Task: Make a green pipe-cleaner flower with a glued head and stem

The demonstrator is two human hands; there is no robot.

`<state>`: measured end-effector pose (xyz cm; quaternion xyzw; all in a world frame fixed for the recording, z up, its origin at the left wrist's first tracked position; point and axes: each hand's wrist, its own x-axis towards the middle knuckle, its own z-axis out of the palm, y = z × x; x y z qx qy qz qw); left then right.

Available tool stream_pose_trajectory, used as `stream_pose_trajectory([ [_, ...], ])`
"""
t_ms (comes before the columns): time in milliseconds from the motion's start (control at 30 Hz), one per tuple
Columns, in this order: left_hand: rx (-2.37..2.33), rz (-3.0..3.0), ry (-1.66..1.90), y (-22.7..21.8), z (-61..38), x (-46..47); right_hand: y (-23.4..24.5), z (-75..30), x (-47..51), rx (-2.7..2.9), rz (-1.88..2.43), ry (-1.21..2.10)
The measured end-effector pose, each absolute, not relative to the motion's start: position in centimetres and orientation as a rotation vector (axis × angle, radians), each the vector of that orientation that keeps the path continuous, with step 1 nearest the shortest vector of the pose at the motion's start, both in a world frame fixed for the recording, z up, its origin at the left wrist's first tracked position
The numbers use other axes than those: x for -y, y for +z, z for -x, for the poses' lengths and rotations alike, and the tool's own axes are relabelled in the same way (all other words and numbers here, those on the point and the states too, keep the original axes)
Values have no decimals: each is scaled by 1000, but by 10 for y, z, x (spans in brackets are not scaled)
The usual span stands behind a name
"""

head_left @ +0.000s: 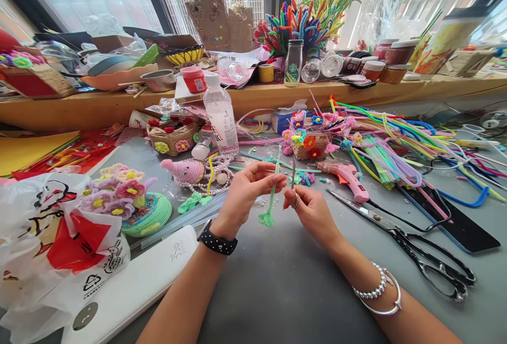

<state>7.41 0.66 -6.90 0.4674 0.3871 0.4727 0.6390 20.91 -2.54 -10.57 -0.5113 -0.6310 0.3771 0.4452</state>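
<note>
Between the thumb and fingers of my left hand (pixel 246 188) is a light green pipe cleaner (pixel 267 219), upright, with a fluffy looped bunch at its lower end. My right hand (pixel 312 211) grips small scissors (pixel 293 175), seen edge-on with the tips pointing up. The scissors are just right of the pipe cleaner; whether the blades are apart I cannot tell. Left of my left hand lie more green fuzzy pieces (pixel 190 202), a yellow pipe cleaner (pixel 210 174) and a pink crocheted piece (pixel 186 171) among pearl beads.
A pink glue gun (pixel 346 178), large black-handled scissors (pixel 412 244) and a phone (pixel 467 225) lie on the right. Many pipe cleaners (pixel 388 159) are heaped behind them. A plastic bottle (pixel 222 117) stands at the back. A white device (pixel 130 302) and plastic bag (pixel 51 249) occupy the left.
</note>
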Motion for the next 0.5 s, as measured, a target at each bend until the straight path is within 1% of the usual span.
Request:
stream_pose_trajectory([
  [500, -876, -1052, 973, -69, -73, -8, -103, -209, 27, 1616, 1214, 953],
])
